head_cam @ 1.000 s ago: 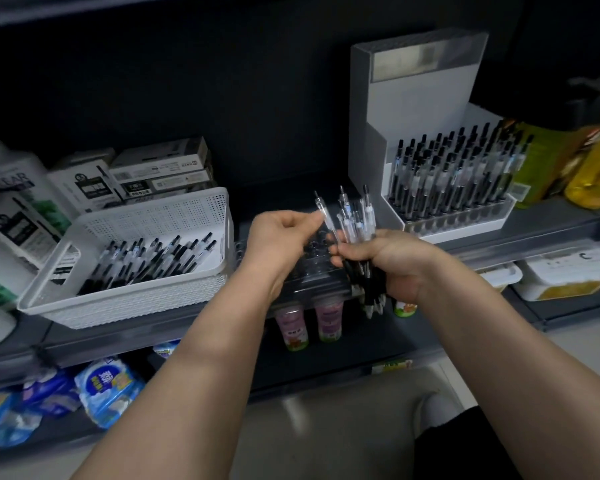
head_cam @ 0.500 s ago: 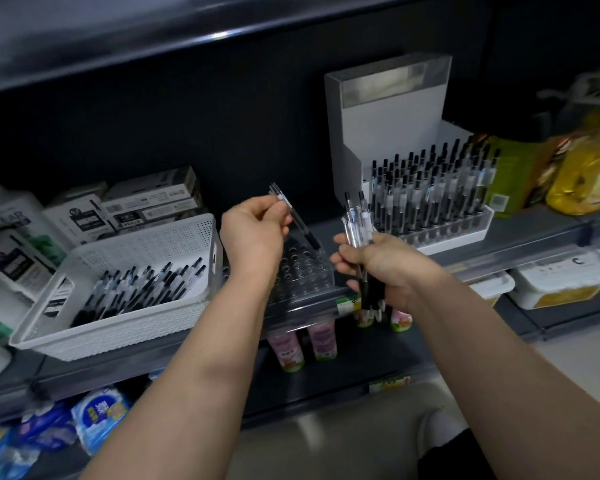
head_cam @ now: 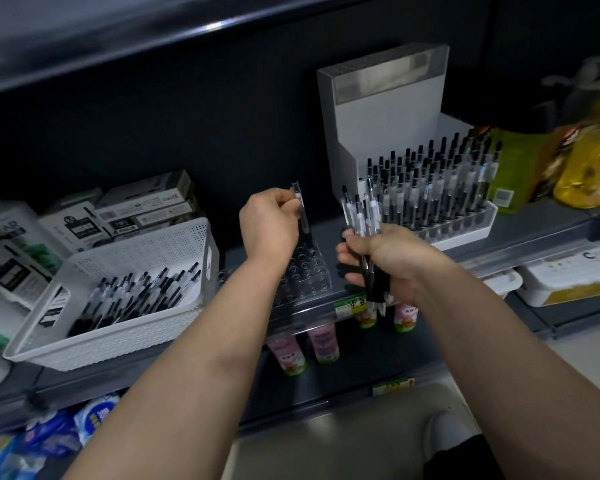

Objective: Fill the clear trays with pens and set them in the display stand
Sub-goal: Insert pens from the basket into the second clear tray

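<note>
Slim clear-and-black pen stands nearly upright, twelve to six, tip at the back holes of the clear plastic tray directly below at six, pinched near its top by the left hand, the right hand at three o'clock clenching a bunch of pens.
</note>
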